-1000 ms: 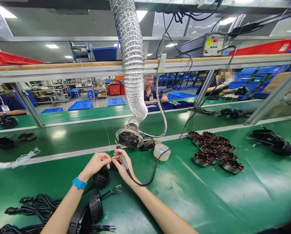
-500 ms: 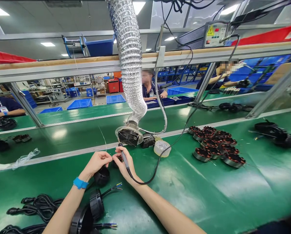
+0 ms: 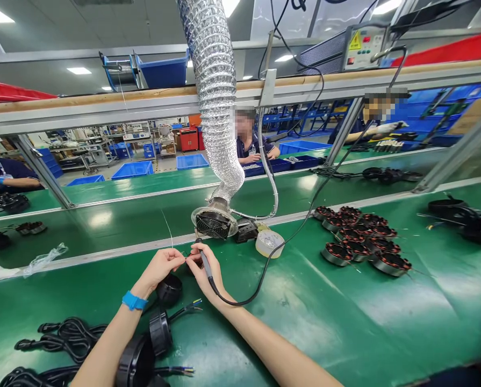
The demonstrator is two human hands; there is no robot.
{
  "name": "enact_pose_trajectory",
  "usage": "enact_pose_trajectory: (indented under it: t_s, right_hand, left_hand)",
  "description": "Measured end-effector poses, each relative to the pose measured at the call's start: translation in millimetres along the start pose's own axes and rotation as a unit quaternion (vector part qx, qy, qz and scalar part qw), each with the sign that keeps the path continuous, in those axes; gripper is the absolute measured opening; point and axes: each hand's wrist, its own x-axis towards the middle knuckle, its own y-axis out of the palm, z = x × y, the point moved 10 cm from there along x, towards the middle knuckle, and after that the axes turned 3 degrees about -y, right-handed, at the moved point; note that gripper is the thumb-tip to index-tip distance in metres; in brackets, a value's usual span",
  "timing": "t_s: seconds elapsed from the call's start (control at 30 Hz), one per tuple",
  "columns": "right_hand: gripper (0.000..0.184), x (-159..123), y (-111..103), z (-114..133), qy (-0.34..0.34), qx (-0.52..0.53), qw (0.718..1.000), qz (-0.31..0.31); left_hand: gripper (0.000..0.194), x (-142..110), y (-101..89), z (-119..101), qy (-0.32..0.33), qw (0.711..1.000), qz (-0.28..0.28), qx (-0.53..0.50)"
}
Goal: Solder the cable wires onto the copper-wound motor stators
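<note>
My left hand [image 3: 164,267] is closed in a pinch at the bench's middle; a thin strand of solder wire [image 3: 167,223] rises from it. My right hand [image 3: 203,277] holds a soldering iron [image 3: 206,264] with a grey grip, its tip pointing up and away. Thumb and finger of that hand also meet close to the left fingertips; what lies between them is too small to make out. Behind the fingers, a dark coil part [image 3: 192,267] is mostly hidden. Below the left hand stands a black round housing [image 3: 170,291]; another black housing [image 3: 160,332] with bared wires lies nearer.
A fume duct [image 3: 220,107] hangs above the hands, ending in a fan [image 3: 213,226]. Beside it sits a pale round tub [image 3: 269,243]. Several wound stators [image 3: 357,247] lie at right, black cables [image 3: 73,336] at left. The iron's cord [image 3: 260,274] loops over my right forearm. Co-workers sit opposite.
The view has shifted slightly. Both hands keep almost the same place and grip, fingertips still together. At the far right, a co-worker's hand has lowered.
</note>
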Motion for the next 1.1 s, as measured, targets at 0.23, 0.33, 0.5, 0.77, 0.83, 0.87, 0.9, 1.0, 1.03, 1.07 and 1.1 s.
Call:
enact_pose_trajectory:
  t_s: [0.23, 0.33, 0.5, 0.77, 0.83, 0.87, 0.9, 1.0, 1.03, 1.07, 1.1]
  right_hand:
    - [0.027, 2, 6, 29, -0.092, -0.036, 0.994, 0.048]
    - [0.025, 3, 5, 26, -0.084, -0.037, 0.994, 0.053]
    - [0.029, 4, 5, 16, -0.075, -0.040, 0.994, 0.068]
    - [0.021, 3, 6, 24, -0.126, -0.061, 0.988, 0.073]
    - [0.022, 6, 2, 24, -0.114, -0.058, 0.990, 0.065]
    - [0.024, 8, -1, 22, -0.099, -0.051, 0.992, 0.061]
    - [0.027, 10, -3, 20, -0.080, -0.040, 0.994, 0.060]
    - [0.033, 13, -7, 9, -0.020, -0.006, 0.998, 0.059]
    - [0.034, 13, -9, 5, -0.006, -0.002, 0.998, 0.056]
    - [0.033, 13, -9, 2, 0.006, -0.001, 0.999, 0.053]
    - [0.034, 13, -10, 0, 0.013, -0.002, 0.999, 0.049]
  left_hand:
    - [0.019, -4, 21.4, 2, -0.011, 0.997, 0.058, 0.053]
    - [0.024, -4, 20.9, 1, -0.014, 0.996, 0.070, 0.047]
    - [0.033, -3, 7.5, 7, -0.038, 0.997, 0.068, 0.026]
    - [0.031, -1, 1.3, 24, -0.101, 0.995, 0.006, -0.021]
    - [0.029, 1, -5.0, 24, -0.096, 0.995, -0.031, -0.013]
    - [0.029, 2, -8.8, 24, -0.091, 0.995, -0.048, -0.011]
    - [0.029, 3, -12.8, 25, -0.088, 0.994, -0.065, -0.015]
    - [0.031, 5, -22.8, 31, -0.091, 0.990, -0.101, -0.040]
    - [0.032, 6, -24.8, 33, -0.093, 0.989, -0.107, -0.047]
    - [0.032, 7, -26.3, 35, -0.095, 0.988, -0.111, -0.051]
    - [0.032, 7, -27.1, 36, -0.096, 0.987, -0.114, -0.052]
